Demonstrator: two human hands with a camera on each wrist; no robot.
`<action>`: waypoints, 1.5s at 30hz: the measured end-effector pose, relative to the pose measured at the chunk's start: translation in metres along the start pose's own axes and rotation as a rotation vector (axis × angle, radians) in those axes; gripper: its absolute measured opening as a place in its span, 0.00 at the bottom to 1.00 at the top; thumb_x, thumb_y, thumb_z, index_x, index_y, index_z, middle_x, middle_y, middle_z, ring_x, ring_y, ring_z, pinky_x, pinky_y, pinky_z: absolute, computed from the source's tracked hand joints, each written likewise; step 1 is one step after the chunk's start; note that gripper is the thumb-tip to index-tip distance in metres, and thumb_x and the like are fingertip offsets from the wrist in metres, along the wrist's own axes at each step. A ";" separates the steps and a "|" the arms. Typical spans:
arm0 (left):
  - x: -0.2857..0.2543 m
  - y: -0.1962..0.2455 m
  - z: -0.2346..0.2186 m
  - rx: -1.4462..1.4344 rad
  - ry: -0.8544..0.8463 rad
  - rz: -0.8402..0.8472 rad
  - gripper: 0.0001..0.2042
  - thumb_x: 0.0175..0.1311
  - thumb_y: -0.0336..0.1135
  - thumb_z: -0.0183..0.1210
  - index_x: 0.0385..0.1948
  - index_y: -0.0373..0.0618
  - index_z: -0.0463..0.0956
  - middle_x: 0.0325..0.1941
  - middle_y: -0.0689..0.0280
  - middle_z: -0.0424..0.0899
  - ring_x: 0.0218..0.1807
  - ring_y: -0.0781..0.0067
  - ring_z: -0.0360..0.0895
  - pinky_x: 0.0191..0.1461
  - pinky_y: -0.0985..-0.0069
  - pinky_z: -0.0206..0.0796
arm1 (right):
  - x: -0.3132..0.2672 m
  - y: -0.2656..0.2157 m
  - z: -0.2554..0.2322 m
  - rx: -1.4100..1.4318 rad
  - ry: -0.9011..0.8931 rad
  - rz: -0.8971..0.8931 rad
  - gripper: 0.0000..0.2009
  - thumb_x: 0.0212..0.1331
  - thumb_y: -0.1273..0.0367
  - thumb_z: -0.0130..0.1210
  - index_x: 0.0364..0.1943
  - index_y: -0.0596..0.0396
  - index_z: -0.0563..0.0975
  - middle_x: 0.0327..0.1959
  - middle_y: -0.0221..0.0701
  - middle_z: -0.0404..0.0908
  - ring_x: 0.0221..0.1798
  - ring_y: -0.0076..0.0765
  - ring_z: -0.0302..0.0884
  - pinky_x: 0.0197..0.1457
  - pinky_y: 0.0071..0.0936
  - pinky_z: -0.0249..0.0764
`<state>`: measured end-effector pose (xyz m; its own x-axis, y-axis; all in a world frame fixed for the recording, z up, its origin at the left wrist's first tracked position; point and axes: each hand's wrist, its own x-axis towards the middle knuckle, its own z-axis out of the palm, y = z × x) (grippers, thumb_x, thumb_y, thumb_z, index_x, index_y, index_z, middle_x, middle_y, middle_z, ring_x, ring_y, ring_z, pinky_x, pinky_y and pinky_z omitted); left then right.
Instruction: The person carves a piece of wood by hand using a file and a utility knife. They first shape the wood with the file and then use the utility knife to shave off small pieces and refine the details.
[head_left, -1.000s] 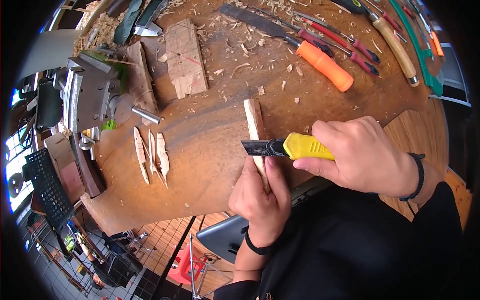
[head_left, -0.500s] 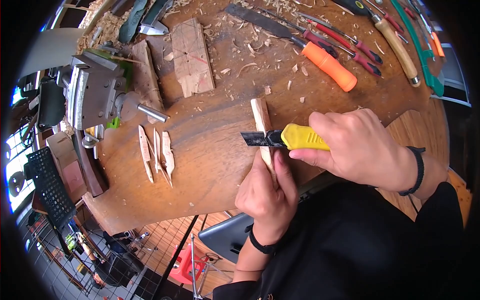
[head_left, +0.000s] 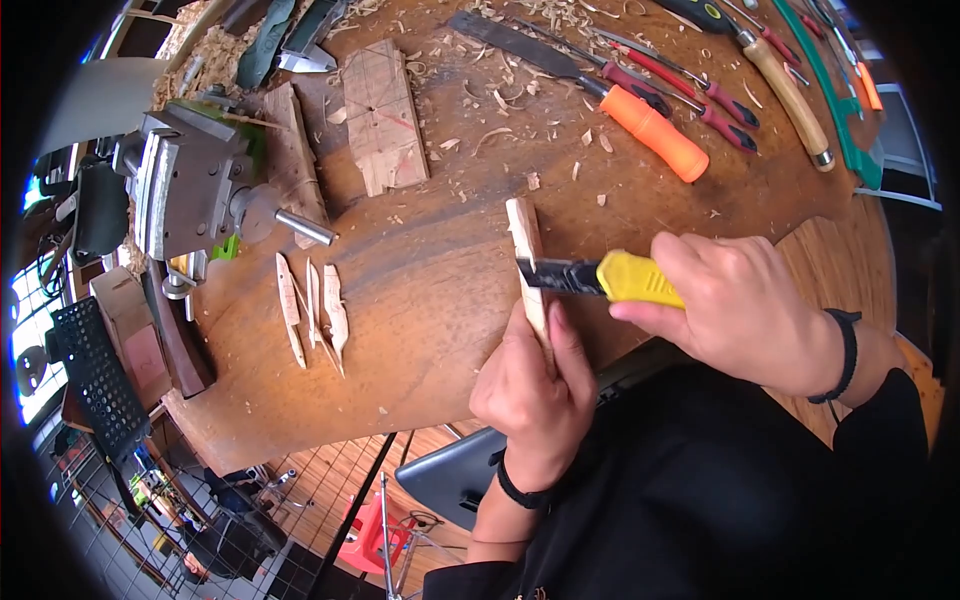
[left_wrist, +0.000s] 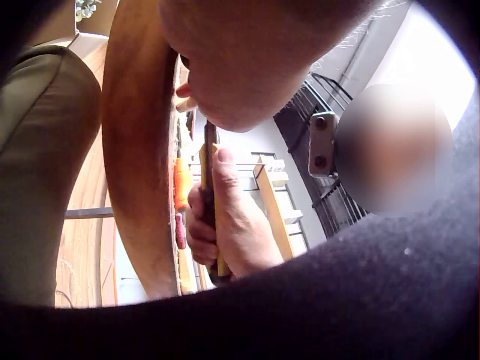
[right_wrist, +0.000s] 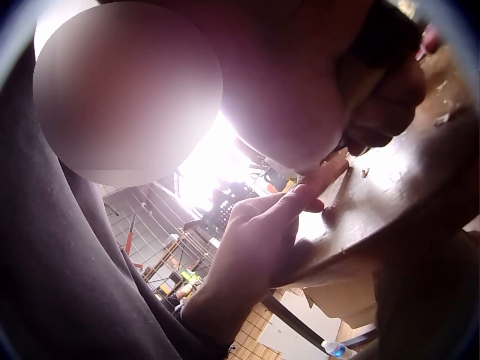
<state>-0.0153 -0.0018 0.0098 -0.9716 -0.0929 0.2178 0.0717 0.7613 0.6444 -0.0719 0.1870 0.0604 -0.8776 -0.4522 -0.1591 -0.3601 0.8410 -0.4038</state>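
In the head view my left hand pinches the near end of a short wooden stick between thumb and fingers, its far end pointing away over the bench. My right hand grips a yellow utility knife by the handle. The dark blade's tip overlaps the stick just above my left fingertips. From the left wrist, the right hand shows wrapped round the knife, thumb along the handle. The right wrist view shows the left hand with its fingertips at the stick.
Several carved wood pieces lie left on the wooden bench. A metal vise stands behind them, near a flat board. Across the back are an orange-handled tool, red-handled tools, a wooden handle and scattered shavings.
The knife first shifts slightly toward the far end, then draws right and back, so its blade no longer extends past the stick's left side. My left hand keeps its hold on the stick.
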 end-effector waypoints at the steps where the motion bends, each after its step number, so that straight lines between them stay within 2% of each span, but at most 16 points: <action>1: 0.000 0.000 -0.001 0.038 -0.013 0.037 0.12 0.66 0.27 0.66 0.46 0.30 0.82 0.21 0.58 0.81 0.15 0.64 0.76 0.21 0.70 0.66 | 0.008 0.001 0.004 -0.053 0.067 0.053 0.26 0.67 0.45 0.59 0.28 0.56 0.74 0.17 0.42 0.79 0.20 0.50 0.82 0.22 0.41 0.77; 2: -0.001 0.000 0.001 0.038 -0.014 0.037 0.12 0.66 0.27 0.66 0.46 0.30 0.82 0.21 0.58 0.81 0.15 0.64 0.76 0.21 0.70 0.66 | 0.018 0.003 0.008 -0.104 0.136 0.104 0.26 0.67 0.46 0.59 0.28 0.56 0.74 0.17 0.41 0.78 0.20 0.50 0.82 0.21 0.40 0.77; 4: -0.002 0.000 0.004 0.027 0.017 0.180 0.12 0.64 0.26 0.67 0.45 0.28 0.82 0.25 0.57 0.84 0.16 0.66 0.77 0.22 0.71 0.67 | 0.035 0.007 0.009 -0.195 0.157 0.142 0.26 0.68 0.46 0.58 0.27 0.55 0.73 0.15 0.40 0.77 0.19 0.49 0.81 0.20 0.39 0.77; 6: -0.002 0.001 0.003 0.030 0.025 0.154 0.12 0.63 0.26 0.67 0.45 0.27 0.82 0.28 0.57 0.86 0.16 0.67 0.77 0.22 0.72 0.67 | 0.039 0.008 0.011 -0.167 0.180 0.031 0.25 0.68 0.47 0.58 0.27 0.55 0.73 0.13 0.39 0.76 0.19 0.49 0.81 0.20 0.39 0.77; 7: -0.002 0.001 0.003 0.027 0.019 0.142 0.13 0.64 0.26 0.67 0.46 0.27 0.82 0.27 0.57 0.86 0.16 0.67 0.77 0.22 0.72 0.68 | 0.039 0.007 0.010 -0.136 0.189 0.035 0.25 0.68 0.47 0.58 0.27 0.56 0.73 0.13 0.40 0.76 0.19 0.50 0.81 0.21 0.41 0.77; 8: -0.002 0.001 0.003 0.021 0.017 0.130 0.13 0.64 0.26 0.67 0.46 0.27 0.82 0.27 0.57 0.86 0.16 0.67 0.77 0.22 0.72 0.68 | 0.037 0.007 0.009 -0.141 0.186 0.029 0.25 0.68 0.47 0.58 0.27 0.56 0.73 0.13 0.40 0.76 0.19 0.50 0.81 0.21 0.41 0.77; 10: -0.001 0.002 0.004 0.020 0.025 0.117 0.13 0.64 0.27 0.67 0.46 0.27 0.81 0.27 0.57 0.86 0.16 0.67 0.77 0.22 0.72 0.68 | 0.031 0.005 0.007 0.015 0.107 0.145 0.22 0.69 0.51 0.60 0.32 0.57 0.72 0.20 0.45 0.78 0.24 0.60 0.79 0.26 0.49 0.72; 13: -0.003 0.001 0.004 0.026 0.024 0.113 0.14 0.64 0.27 0.68 0.47 0.26 0.81 0.27 0.57 0.86 0.17 0.67 0.77 0.22 0.72 0.68 | 0.022 0.006 0.001 0.060 0.043 0.158 0.22 0.69 0.51 0.60 0.32 0.57 0.72 0.19 0.46 0.77 0.25 0.62 0.78 0.26 0.50 0.71; 17: -0.004 -0.002 0.008 0.031 0.054 0.146 0.15 0.63 0.27 0.68 0.48 0.26 0.81 0.29 0.57 0.86 0.17 0.68 0.77 0.22 0.72 0.68 | 0.009 0.003 -0.003 0.086 0.122 0.070 0.26 0.68 0.47 0.59 0.28 0.57 0.73 0.16 0.42 0.77 0.21 0.56 0.79 0.23 0.47 0.74; 21: -0.005 -0.003 0.010 0.067 0.087 0.163 0.16 0.62 0.27 0.69 0.49 0.26 0.81 0.30 0.57 0.87 0.17 0.67 0.77 0.22 0.72 0.68 | -0.001 0.001 -0.009 0.087 0.063 0.011 0.26 0.67 0.45 0.60 0.29 0.57 0.73 0.18 0.41 0.79 0.21 0.54 0.80 0.22 0.44 0.74; 24: -0.006 -0.001 0.010 0.091 0.122 0.191 0.18 0.61 0.27 0.69 0.51 0.26 0.81 0.27 0.58 0.85 0.17 0.67 0.75 0.22 0.71 0.67 | -0.005 0.000 -0.008 0.074 -0.001 -0.023 0.27 0.66 0.45 0.60 0.29 0.57 0.74 0.19 0.41 0.80 0.20 0.52 0.81 0.22 0.42 0.75; 26: -0.009 0.004 0.006 0.084 0.066 0.048 0.18 0.63 0.28 0.69 0.53 0.31 0.82 0.31 0.53 0.87 0.25 0.58 0.84 0.30 0.69 0.73 | -0.006 0.001 -0.004 0.079 -0.004 -0.038 0.27 0.66 0.45 0.60 0.29 0.58 0.74 0.19 0.41 0.80 0.20 0.52 0.81 0.23 0.43 0.75; 32: -0.006 0.008 0.005 0.069 0.063 0.027 0.18 0.64 0.28 0.69 0.54 0.30 0.81 0.30 0.53 0.86 0.26 0.58 0.84 0.31 0.68 0.73 | -0.007 0.002 -0.003 0.108 -0.016 -0.027 0.27 0.66 0.45 0.60 0.28 0.58 0.74 0.18 0.42 0.80 0.21 0.53 0.81 0.23 0.43 0.76; 33: -0.007 0.006 0.006 0.069 0.061 0.029 0.18 0.64 0.28 0.69 0.54 0.30 0.81 0.30 0.53 0.86 0.26 0.58 0.84 0.31 0.68 0.73 | -0.007 0.002 -0.004 0.109 -0.014 -0.024 0.27 0.66 0.45 0.60 0.28 0.58 0.74 0.18 0.42 0.80 0.21 0.53 0.81 0.23 0.43 0.76; 35: -0.008 -0.002 0.011 0.107 0.099 0.137 0.23 0.62 0.30 0.70 0.57 0.29 0.79 0.21 0.62 0.76 0.17 0.67 0.72 0.22 0.70 0.63 | -0.009 0.001 -0.005 0.112 -0.033 -0.025 0.27 0.67 0.46 0.60 0.29 0.59 0.75 0.18 0.42 0.80 0.21 0.53 0.81 0.24 0.43 0.77; 45: -0.005 -0.002 0.014 0.184 0.117 0.224 0.22 0.62 0.28 0.70 0.57 0.26 0.79 0.20 0.63 0.77 0.17 0.67 0.74 0.22 0.71 0.65 | 0.001 -0.005 -0.004 -0.012 -0.002 0.013 0.26 0.67 0.45 0.59 0.29 0.58 0.75 0.16 0.43 0.78 0.20 0.51 0.82 0.23 0.41 0.77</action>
<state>-0.0138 0.0059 -0.0024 -0.9027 0.0255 0.4295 0.2290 0.8737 0.4293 -0.0718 0.1833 0.0656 -0.8814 -0.4422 -0.1662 -0.3527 0.8500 -0.3913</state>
